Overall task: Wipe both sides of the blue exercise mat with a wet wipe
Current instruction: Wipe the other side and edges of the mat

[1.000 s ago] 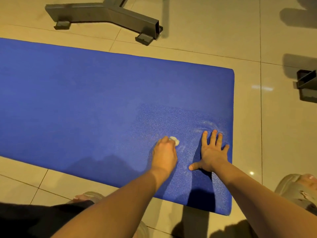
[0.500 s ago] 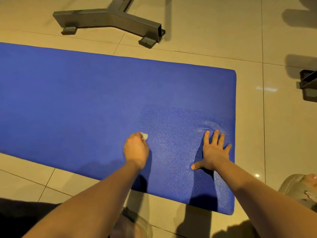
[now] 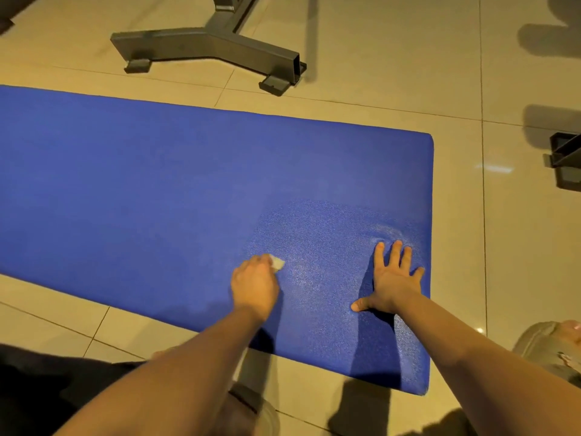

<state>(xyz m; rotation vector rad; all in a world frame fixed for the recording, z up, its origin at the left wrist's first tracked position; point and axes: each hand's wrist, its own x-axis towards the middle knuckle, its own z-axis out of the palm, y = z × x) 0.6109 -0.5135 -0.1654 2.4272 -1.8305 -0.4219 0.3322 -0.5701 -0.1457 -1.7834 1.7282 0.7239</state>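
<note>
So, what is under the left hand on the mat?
A white wet wipe is under the left hand, held against the blue mat. Only one corner of it shows. The hand covers the rest, so its size and fold cannot be seen.

We see the mat (image 3: 157, 184) as matt blue foam with a fine pebbled grain; toward the lower right a patch of it glistens damp. The wipe (image 3: 278, 263) looks like thin, crumpled white cloth or paper. The floor tiles (image 3: 377, 58) are smooth, glossy beige and catch reflections. At upper centre, the frame base (image 3: 188, 42) is dark grey matt metal tube.
</note>
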